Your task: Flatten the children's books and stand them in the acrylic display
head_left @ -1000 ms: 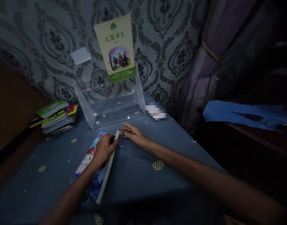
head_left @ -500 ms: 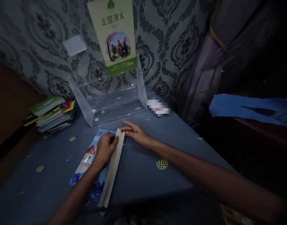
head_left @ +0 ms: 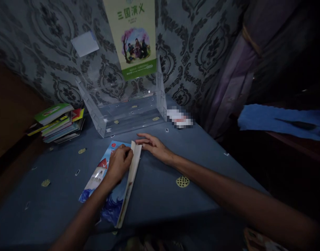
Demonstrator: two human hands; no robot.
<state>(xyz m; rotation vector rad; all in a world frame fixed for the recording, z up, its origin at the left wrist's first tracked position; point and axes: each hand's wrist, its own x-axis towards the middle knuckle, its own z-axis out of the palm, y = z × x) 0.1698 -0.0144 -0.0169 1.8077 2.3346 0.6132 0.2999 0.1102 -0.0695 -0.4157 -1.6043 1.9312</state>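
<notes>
A book (head_left: 113,205) with a blue cover, a red-roofed white building and dark blue waves lies slanted on the table. Its right page edge is slightly raised and fanned. My left hand (head_left: 120,161) rests on the cover, its fingers curled and gripping near the right page edge. At the top right corner of the book is my right hand (head_left: 157,148), with its fingers stretched and loosely apart and the tips touching or very near the pages. The exact contact there is hard to make out.
Behind the book stands a clear acrylic rack (head_left: 133,127). A green-and-cream box panel (head_left: 139,66) rises behind it by the patterned wall. Several stacked books (head_left: 60,123) lie at left. A pixelated item (head_left: 180,118) sits right of the rack. The blue cloth-covered table (head_left: 201,195) ends at right.
The gap along the book's raised page edge has narrowed, and the cover lies closer to the pages. My left fingers have curled in more. The view has shifted slightly.
</notes>
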